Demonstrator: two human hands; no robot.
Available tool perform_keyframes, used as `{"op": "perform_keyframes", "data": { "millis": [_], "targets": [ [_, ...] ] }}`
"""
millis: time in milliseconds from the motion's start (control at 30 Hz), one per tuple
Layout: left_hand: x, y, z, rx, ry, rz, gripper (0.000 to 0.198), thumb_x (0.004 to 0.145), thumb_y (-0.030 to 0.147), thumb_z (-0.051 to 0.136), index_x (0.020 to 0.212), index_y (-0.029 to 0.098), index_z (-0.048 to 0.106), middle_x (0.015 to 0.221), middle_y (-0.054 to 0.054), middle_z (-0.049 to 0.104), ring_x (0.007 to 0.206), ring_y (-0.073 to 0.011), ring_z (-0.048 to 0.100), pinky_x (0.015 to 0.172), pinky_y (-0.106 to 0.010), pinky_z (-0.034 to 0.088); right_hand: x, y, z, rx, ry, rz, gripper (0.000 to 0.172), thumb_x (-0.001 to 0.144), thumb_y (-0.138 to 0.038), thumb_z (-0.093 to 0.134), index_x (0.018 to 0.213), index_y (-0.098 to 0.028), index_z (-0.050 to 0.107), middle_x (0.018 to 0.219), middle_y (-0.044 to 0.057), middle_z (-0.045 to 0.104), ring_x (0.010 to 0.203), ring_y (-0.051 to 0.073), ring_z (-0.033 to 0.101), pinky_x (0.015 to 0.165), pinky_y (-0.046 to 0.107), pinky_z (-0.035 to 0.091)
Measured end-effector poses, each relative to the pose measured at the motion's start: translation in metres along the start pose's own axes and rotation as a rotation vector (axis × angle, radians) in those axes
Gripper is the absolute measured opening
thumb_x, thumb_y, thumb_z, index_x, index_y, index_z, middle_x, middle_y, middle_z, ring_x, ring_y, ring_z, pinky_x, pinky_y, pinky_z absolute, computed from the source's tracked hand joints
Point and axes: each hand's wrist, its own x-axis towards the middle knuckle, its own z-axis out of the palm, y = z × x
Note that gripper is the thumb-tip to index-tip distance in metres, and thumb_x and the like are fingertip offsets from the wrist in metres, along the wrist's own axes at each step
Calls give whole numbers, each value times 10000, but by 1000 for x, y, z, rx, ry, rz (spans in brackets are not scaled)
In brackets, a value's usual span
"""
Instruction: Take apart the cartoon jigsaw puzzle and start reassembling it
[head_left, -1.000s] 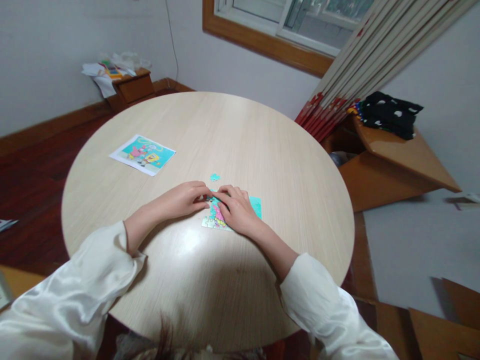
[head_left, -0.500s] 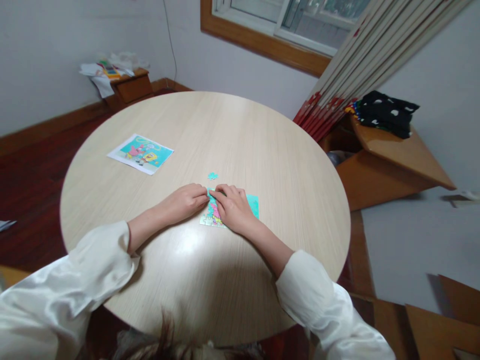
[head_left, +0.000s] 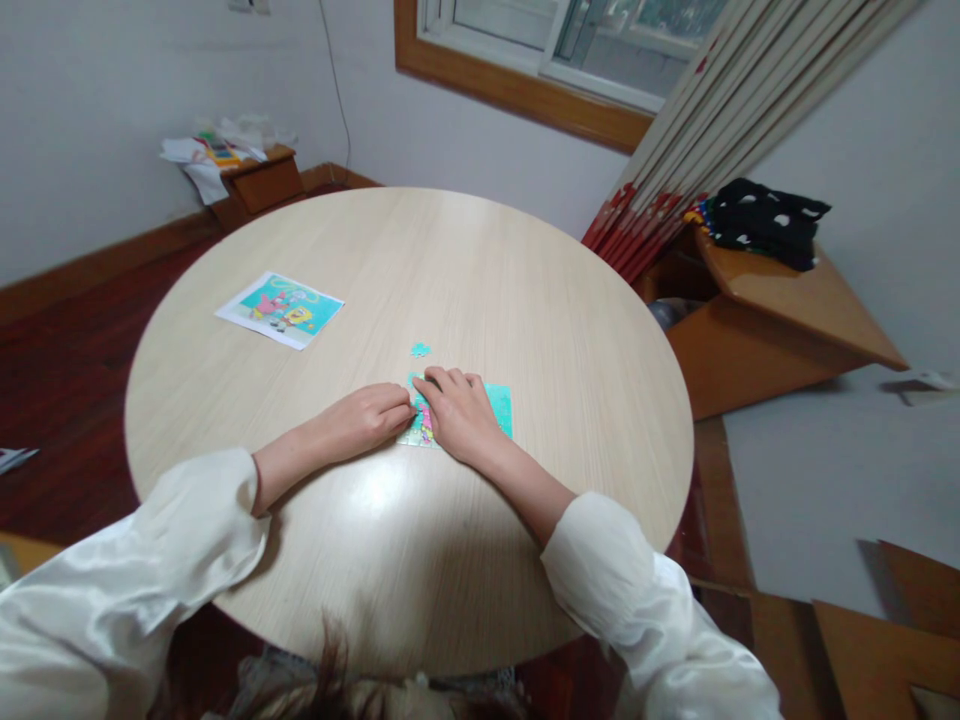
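Observation:
A partly covered jigsaw puzzle (head_left: pixel 499 408), turquoise with pink and yellow parts, lies flat on the round table (head_left: pixel 465 270). My right hand (head_left: pixel 461 412) rests over its middle, palm down, fingers stretched out and slightly bent. At the puzzle's left edge is my left hand (head_left: pixel 373 413), its fingers pressed together; their tips touch the edge, and whatever they may hold is hidden. A loose turquoise puzzle piece (head_left: pixel 421 350) lies just beyond the puzzle, apart from both hands.
On the table's left part lies a printed cartoon picture (head_left: pixel 283 308) on white paper. A wooden cabinet (head_left: pixel 780 320) with black patterned cloth (head_left: pixel 766 224) stands at right, below the curtain (head_left: pixel 697 130). Papers and bags cover a small wooden stand (head_left: pixel 264 182) at the back left.
My left hand has slid slightly toward me along the puzzle's left edge. My right hand stays on the puzzle with little change. The whole view has shifted a little.

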Motion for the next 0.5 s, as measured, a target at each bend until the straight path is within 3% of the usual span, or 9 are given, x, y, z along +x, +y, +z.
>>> {"op": "perform_keyframes", "data": {
  "millis": [200, 267, 367, 433, 500],
  "targets": [
    [-8, -4, -5, -78, 219, -185, 202, 952, 229, 400, 896, 158, 582, 882, -97, 643, 818, -166, 594, 723, -297, 497, 2, 3, 7, 29, 28, -6, 405, 888, -125, 457, 1275, -211, 538, 1229, 119, 562, 1081, 258, 483, 889, 426, 345],
    [-7, -7, -5, -117, 203, -233, 190, 950, 213, 380, 974, 161, 562, 961, -102, 657, 916, -180, 607, 832, -357, 501, 2, 4, 9, 54, 38, -6, 406, 884, -118, 459, 1270, -213, 541, 1204, 119, 570, 1078, 252, 487, 893, 425, 345],
    [-2, -7, -2, -186, 97, -241, 222, 951, 211, 347, 1079, 164, 521, 1100, -100, 651, 1053, -189, 595, 1016, -475, 409, 2, 4, 10, 84, 56, -1, 406, 877, -98, 449, 1257, -206, 542, 1192, 113, 581, 1072, 241, 500, 902, 417, 346],
    [0, -5, -1, -224, 41, -252, 242, 957, 230, 325, 1102, 168, 508, 1133, -97, 645, 1080, -193, 592, 1070, -510, 348, 2, 4, 10, 116, 72, 6, 394, 874, -80, 430, 1231, -199, 547, 1177, 107, 598, 1069, 228, 513, 911, 404, 347],
    [1, -2, 0, -251, 20, -279, 254, 963, 258, 310, 1094, 178, 512, 1121, -97, 650, 1067, -200, 602, 1062, -496, 362, 1, 5, 9, 167, 98, 21, 378, 877, -65, 402, 1202, -190, 549, 1150, 99, 618, 1058, 212, 530, 920, 385, 352]
  ]
}}
